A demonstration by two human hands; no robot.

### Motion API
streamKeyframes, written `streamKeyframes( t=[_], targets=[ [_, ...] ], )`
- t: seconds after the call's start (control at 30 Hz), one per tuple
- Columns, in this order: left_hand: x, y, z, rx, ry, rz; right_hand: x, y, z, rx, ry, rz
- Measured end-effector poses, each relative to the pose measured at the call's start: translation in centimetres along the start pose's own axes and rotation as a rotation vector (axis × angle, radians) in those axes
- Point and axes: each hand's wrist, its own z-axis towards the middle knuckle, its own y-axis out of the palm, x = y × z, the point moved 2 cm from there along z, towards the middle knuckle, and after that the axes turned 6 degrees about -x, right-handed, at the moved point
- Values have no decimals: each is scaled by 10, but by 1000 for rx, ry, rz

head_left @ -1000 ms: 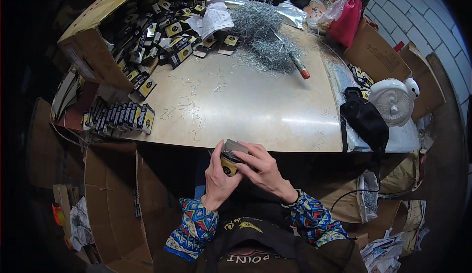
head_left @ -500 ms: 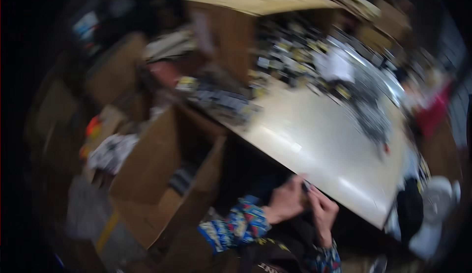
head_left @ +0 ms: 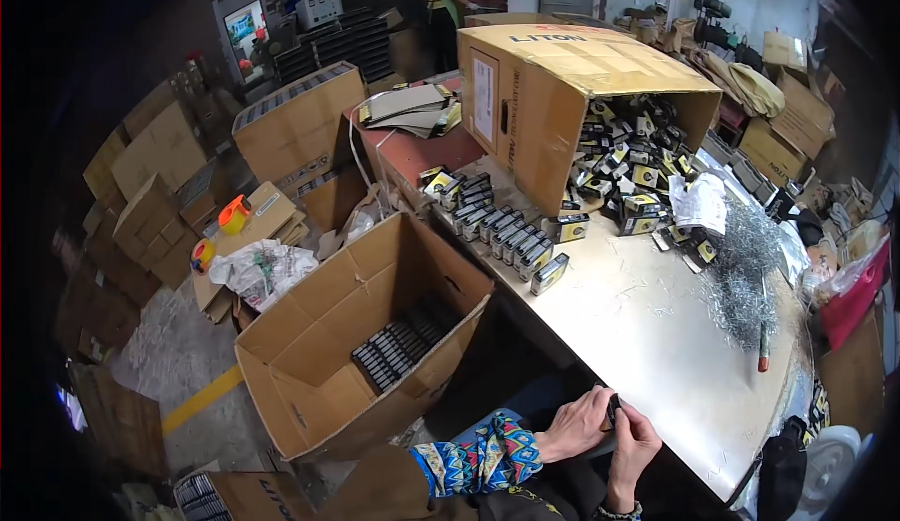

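Since the blurred swing half a second ago the view has settled leftward, so the open carton on the floor (head_left: 375, 352) now shows clearly. The left hand (head_left: 581, 424) and right hand (head_left: 633, 446) pinch one small dark packet (head_left: 612, 412) between them, low at the table's (head_left: 656, 333) near edge. Only a dark sliver of it shows. Held over the gap, it could slip and drop beside the carton
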Motion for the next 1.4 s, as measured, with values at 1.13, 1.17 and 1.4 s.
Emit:
streamKeyframes(
  t=[1.13, 1.17, 1.4],
  targets=[
    [-62, -87, 95, 333, 158, 822, 24, -43, 38, 75, -123, -244],
    [-58, -105, 99, 277, 57, 962, 22, -53, 33, 99, -60, -295],
    [-78, -117, 22, 254, 33, 446, 75, -96, -50, 620, -116, -142]
  ],
)
